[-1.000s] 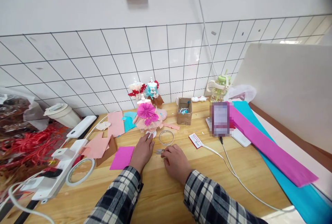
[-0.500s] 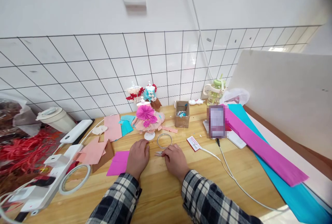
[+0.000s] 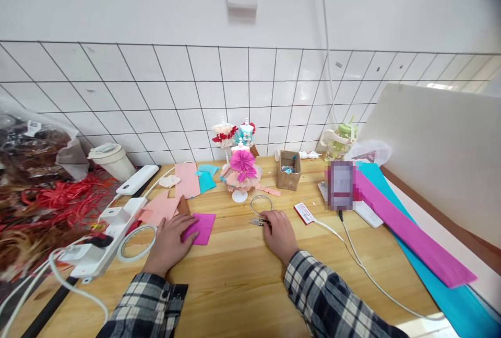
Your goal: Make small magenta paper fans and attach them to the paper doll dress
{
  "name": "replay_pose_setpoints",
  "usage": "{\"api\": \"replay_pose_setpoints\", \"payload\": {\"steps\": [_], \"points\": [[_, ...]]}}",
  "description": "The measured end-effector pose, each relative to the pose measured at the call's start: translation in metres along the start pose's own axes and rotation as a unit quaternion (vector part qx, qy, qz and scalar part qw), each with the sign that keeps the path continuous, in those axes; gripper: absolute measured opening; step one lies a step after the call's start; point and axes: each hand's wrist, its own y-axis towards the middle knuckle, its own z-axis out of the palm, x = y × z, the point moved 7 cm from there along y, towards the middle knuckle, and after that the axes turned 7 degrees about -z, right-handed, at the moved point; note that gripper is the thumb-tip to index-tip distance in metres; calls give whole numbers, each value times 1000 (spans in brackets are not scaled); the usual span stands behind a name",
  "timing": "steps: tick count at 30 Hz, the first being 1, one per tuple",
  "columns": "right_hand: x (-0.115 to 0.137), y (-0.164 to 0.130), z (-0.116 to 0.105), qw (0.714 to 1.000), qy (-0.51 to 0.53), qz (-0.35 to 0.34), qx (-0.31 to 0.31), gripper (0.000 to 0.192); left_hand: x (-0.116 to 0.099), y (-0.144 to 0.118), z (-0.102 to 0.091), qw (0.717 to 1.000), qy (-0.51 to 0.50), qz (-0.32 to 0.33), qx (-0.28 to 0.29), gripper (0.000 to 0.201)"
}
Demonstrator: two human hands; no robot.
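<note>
Resting flat on magenta paper (image 3: 200, 227), your left hand (image 3: 169, 241); tape roll (image 3: 135, 235) at nine o'clock (touching); right hand (image 3: 280, 233) pinches snips (image 3: 258, 220).

The wooden table (image 3: 242, 275) holds a pink paper square (image 3: 200, 227) near the middle, with a tape ring (image 3: 135, 235) at 9 o'clock from it. A little paper dress (image 3: 241, 173) stands at 12 o'clock, a small box (image 3: 288, 170) at 1 o'clock, and long pink and blue paper sheets (image 3: 415, 233) at 3 o'clock.
</note>
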Motion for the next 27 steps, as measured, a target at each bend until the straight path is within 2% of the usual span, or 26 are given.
{"api": "replay_pose_setpoints", "payload": {"steps": [4, 7, 11, 15, 17, 19, 23, 25, 27], "points": [[4, -2, -5, 1000, 0, -21, -21, 31, -7, -3, 4, 1000, -17, 1, 15, 31], [18, -6, -5, 998, -2, -55, -19, 29, -25, -6, 8, 998, -49, 36, 31, 21], [56, -11, 8, 993, 1, -111, 34, 24, -60, -19, 21, 981, -119, 112, 104, 20], [79, -12, 30, 990, -14, -103, 96, 31, -80, -31, 30, 967, -171, 128, 141, 28], [78, -12, 37, 989, -30, -82, 116, 28, -82, -33, 29, 966, -184, 122, 136, 35], [73, -11, 41, 989, -45, -68, 127, 21, -82, -32, 24, 969, -193, 112, 107, 38], [64, -13, 40, 989, -57, -51, 128, 17, -75, -29, 12, 983, -167, 71, 32, 22], [59, -13, 36, 993, -26, -32, 115, 15, -73, -27, 11, 988, -145, 56, 25, 13], [54, -14, 33, 995, 34, -8, 89, 12, -74, -26, 13, 988, -139, 58, 37, 17]]}}
